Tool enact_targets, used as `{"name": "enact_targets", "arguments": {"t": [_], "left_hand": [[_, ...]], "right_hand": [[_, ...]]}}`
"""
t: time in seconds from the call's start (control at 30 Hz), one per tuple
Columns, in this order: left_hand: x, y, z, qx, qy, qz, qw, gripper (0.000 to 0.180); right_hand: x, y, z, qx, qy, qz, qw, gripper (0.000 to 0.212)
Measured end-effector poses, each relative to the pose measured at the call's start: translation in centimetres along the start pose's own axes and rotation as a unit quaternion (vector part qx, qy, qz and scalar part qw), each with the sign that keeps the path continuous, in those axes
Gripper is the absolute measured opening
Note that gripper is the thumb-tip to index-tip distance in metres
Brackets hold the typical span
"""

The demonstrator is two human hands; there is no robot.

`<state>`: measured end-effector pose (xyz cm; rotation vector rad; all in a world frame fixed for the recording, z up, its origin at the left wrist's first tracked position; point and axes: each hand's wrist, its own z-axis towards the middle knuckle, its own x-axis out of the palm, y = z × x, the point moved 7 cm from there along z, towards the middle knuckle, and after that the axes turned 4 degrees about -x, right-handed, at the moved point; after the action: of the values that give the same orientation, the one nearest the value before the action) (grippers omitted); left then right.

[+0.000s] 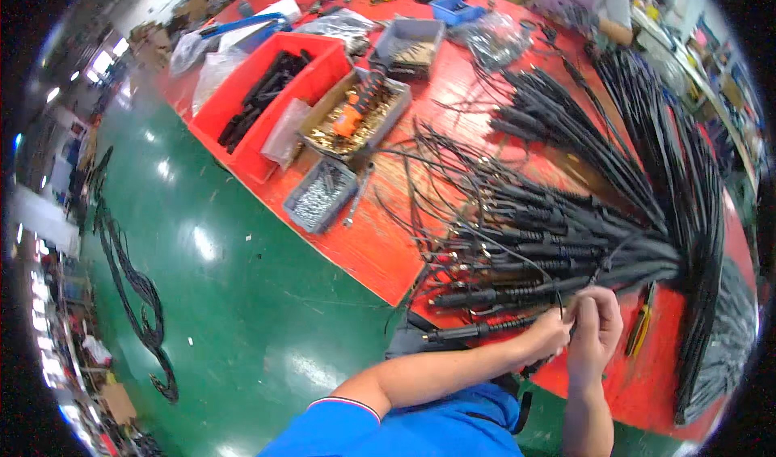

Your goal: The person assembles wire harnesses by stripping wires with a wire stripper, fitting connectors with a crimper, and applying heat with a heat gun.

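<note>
Black cables (643, 271) with ribbed ends (503, 327) fan leftward across the red table (384, 251).

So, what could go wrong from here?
The black cables fan out with thin wires crossing loosely, so they might tangle or snag near the left hand and right hand. The grey bin of small silver parts sits at the edge of the table; a bump could spill it onto the floor. The yellow tool beside the right hand might get knocked.
</note>
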<state>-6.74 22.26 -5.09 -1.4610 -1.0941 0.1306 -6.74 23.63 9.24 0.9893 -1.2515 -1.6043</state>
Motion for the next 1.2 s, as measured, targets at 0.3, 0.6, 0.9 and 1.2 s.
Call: {"name": "enact_targets", "arguments": {"t": [0.3,0.6,0.9,1.2], "left_hand": [[-0.5,-0.1,-1.0,-0.07,0.049,-0.014,0.996,0.031],[0.3,1.1,-0.2,-0.195,-0.071,-0.009,0.978,0.046],[-0.8,-0.4,-0.3,-0.219,-0.017,-0.03,0.975,0.049],[-0.6,2.0,0.7,0.156,0.024,0.45,0.879,0.021]], "right_hand": [[24.6,1.0,16.3,-0.325,0.263,-0.226,0.88,0.018],[43.6,-5.5,26.8,-0.561,0.307,-0.423,0.642,0.052],[47.9,-8.7,31.5,-0.534,0.409,-0.538,0.508,0.041],[26.4,2.7,29.7,-0.372,0.301,-0.581,0.658,0.046]]}}
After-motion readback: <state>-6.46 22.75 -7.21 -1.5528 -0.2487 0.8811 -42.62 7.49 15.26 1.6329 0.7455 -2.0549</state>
